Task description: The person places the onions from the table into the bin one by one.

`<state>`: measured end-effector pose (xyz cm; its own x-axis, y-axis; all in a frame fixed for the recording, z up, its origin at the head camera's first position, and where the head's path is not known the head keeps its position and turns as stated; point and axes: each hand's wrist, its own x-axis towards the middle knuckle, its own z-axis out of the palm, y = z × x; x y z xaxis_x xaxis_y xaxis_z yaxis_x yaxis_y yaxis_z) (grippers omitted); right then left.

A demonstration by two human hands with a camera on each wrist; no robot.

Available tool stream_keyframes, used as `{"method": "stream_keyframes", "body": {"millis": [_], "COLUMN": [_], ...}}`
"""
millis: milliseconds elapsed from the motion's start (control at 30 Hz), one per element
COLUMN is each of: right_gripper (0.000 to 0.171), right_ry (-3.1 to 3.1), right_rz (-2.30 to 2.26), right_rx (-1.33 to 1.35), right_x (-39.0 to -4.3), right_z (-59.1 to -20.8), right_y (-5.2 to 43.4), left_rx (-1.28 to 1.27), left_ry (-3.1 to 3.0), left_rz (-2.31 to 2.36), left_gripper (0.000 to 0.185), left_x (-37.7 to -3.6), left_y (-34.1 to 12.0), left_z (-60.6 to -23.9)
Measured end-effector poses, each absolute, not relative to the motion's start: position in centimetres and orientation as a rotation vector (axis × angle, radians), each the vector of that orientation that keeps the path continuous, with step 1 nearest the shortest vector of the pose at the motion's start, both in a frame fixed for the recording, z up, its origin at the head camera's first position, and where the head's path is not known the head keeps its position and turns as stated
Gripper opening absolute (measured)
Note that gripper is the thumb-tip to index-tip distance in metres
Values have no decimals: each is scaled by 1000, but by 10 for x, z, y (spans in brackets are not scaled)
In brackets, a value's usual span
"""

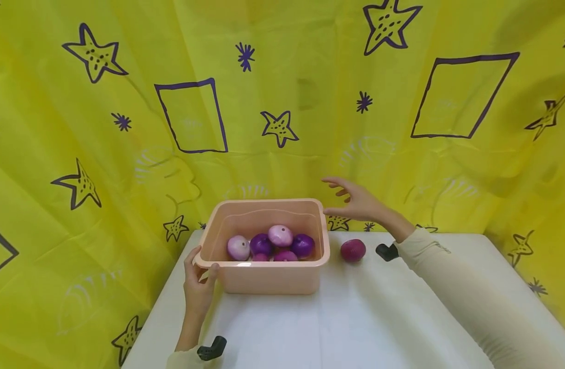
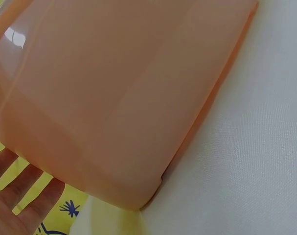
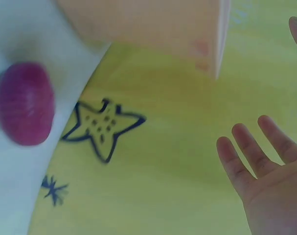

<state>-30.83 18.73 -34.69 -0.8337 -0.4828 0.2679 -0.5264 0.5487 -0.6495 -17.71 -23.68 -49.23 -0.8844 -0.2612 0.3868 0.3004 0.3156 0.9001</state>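
Observation:
A peach plastic tub (image 1: 268, 279) stands on the white table (image 1: 356, 318) and holds several purple and pale pink onions (image 1: 280, 235). My left hand (image 1: 198, 279) grips the tub's near left corner, thumb on the front wall and fingers round the side. In the left wrist view the tub wall (image 2: 114, 93) fills the frame, with my left fingers (image 2: 21, 196) behind it. My right hand (image 1: 351, 200) hovers open, fingers spread, just beyond the tub's far right corner. A single red onion (image 1: 353, 250) lies on the table right of the tub, below that hand. The right wrist view also shows the red onion (image 3: 25, 104), the tub (image 3: 148, 24) and my open right hand (image 3: 270, 166).
A yellow cloth (image 1: 282, 102) printed with purple stars and squares hangs behind and around the table. Small black wrist mounts (image 1: 386, 251) show at both wrists. The table's far edge runs just behind the tub.

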Motion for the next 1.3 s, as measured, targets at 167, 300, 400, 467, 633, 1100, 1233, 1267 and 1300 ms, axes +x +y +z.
{"method": "stream_keyframes", "body": {"millis": [167,300,400,467,633,1100,1233,1267,1300], "right_gripper": [84,84,83,82,82,79,72,70,68], "right_ry": [-2732,-2740,-2749,-2759,-2805,-2976,-2979,-2982,-2986], "right_rz": [1125,1127,1136,1146,1180,1275,1253,1243,1232], "right_rx": [833,805,776,755,698,572,581,583,584], "right_x": [-304,-301,-298,-296,-291,-281,-279,-279,-278], "right_z": [-354,-363,-376,-388,-421,-479,-486,-488,-489], "right_y": [208,217,222,226,234,252,253,254,254], "left_rx": [-29,-27,-19,-12,-7,-40,-37,-36,-35], "left_ry": [-2110,-2109,-2120,-2121,-2109,-2105,-2106,-2106,-2105], "left_rz": [-1591,-1589,-1585,-1586,-1586,-1603,-1601,-1601,-1602], "left_gripper": [67,66,66,66,66,65,66,66,66], "left_x": [-176,-176,-177,-177,-178,-177,-176,-176,-176], "left_y": [-237,-237,-236,-236,-236,-236,-235,-235,-235], "left_z": [-492,-492,-492,-493,-495,-493,-492,-492,-492]}}
